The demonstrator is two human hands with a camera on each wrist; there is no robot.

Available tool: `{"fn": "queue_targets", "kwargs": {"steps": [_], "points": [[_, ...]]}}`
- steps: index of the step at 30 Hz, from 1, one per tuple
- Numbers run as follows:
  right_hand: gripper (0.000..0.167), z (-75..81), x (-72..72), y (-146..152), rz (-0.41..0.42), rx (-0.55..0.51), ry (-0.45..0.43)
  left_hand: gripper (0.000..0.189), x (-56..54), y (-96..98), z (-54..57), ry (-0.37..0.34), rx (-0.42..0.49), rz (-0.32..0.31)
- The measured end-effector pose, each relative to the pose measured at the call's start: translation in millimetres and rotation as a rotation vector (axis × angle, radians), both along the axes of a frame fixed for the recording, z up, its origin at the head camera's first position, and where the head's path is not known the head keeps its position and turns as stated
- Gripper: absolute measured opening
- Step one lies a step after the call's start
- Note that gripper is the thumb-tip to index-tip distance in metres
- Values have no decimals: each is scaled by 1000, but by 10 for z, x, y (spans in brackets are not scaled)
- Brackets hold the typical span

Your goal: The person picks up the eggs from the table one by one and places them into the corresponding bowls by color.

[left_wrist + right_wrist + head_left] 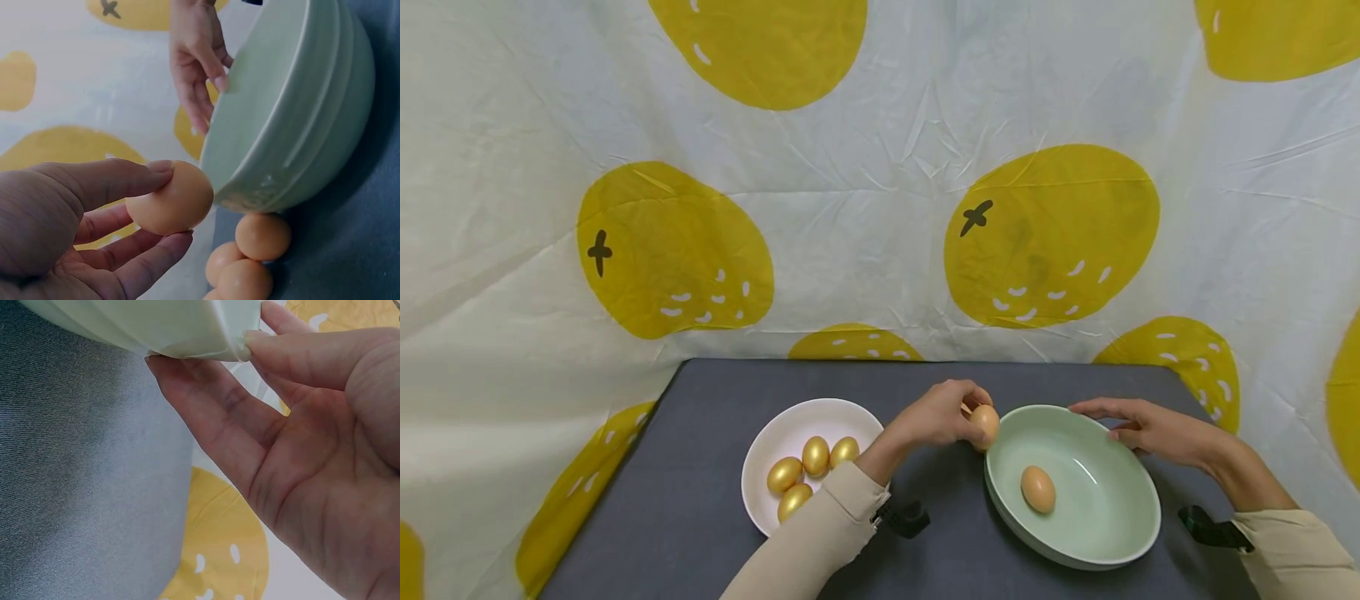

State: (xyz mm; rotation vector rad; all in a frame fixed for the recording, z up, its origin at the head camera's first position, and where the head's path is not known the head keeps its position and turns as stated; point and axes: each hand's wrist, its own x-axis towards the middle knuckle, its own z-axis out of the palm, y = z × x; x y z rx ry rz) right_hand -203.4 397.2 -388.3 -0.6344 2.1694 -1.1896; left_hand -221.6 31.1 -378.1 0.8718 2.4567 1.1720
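Note:
My left hand (942, 414) pinches a brown egg (178, 199) between thumb and fingertips, close beside the rim of a pale green bowl (1112, 500). Another brown egg (1037, 489) lies inside this bowl, toward its left side. At the bowl's far right edge is my right hand (1161, 429). Its thumb (300, 356) touches the rim, while other fingers (206, 419) bear on the outer wall. Several more brown eggs (263, 237) lie bunched on the table by the green bowl, in the left wrist view; my left hand mostly hides them from the head view.
Left of the green bowl stands a white bowl (758, 467) with several gold eggs (785, 475), partly covered by my left sleeve (820, 533). Both bowls rest on a dark grey table (662, 500). A white curtain with yellow fruit prints (850, 250) hangs behind.

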Motion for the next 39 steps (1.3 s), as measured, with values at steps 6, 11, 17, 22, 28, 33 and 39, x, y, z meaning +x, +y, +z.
{"fn": "queue_targets", "kwargs": {"steps": [6, 11, 17, 22, 28, 33, 39], "points": [[54, -26, -12, 19, -7, 28, 21, 37, 46, 75, -13, -44, 30, -11], [54, -39, -25, 30, 2, 8, 10, 39, 67, 131, -18, -83, 52, -30], [54, -37, -27, 47, 18, 15, 28, 41, 83, 214, -29, -60, 37, -33], [54, -28, -19, 51, 22, 17, 22, 45, 99, 270, -43, -59, 27, -67], [54, -10, -15, 46, 27, 21, 31, 45, 125, 341, -63, -62, 6, -78], [54, -20, -16, 49, 34, 13, 30, 43, 152, 404, -86, -60, -30, -60], [54, -23, -14, 50, 33, 6, 23, 43, 170, 463, -122, -37, -54, -69]]}}
